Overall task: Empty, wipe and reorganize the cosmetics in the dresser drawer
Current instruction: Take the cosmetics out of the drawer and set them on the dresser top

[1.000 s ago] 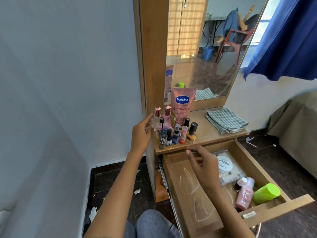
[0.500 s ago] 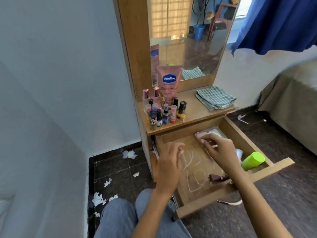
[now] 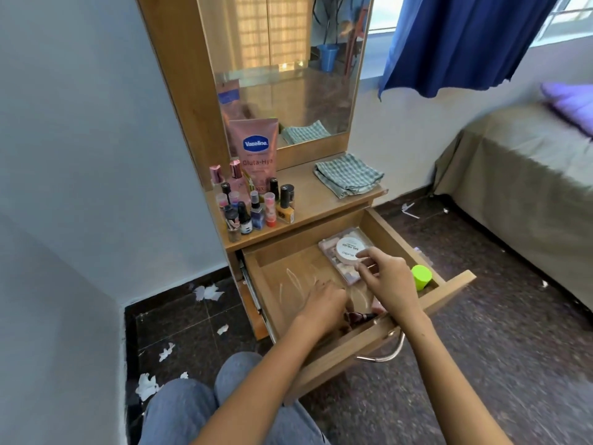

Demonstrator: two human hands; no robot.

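The dresser drawer (image 3: 349, 350) is pulled out, and white smear marks show on its bare floor. At its back right lies a clear pouch (image 3: 330, 245) of pinkish items with a round white jar (image 3: 349, 251) on top. My right hand (image 3: 390, 279) is over the pouch, thumb and forefinger pinched at its near edge beside the jar. A lime-green cap (image 3: 421, 277) stands in the right corner. My left hand (image 3: 324, 305) reaches down into the drawer's front, fingers curled next to a small dark brown bottle (image 3: 360, 317); its grip is hidden.
On the dresser top (image 3: 321, 202) stand a pink Vaseline tube (image 3: 258, 149), several small bottles (image 3: 253, 208) and a folded checked cloth (image 3: 348, 178). A bed (image 3: 529, 165) is to the right. Paper scraps (image 3: 208, 292) lie on the dark floor at left.
My left hand dropped from the dresser top into the drawer's front. My right hand went to the pouch at the back right. The camera view tilted down and back.
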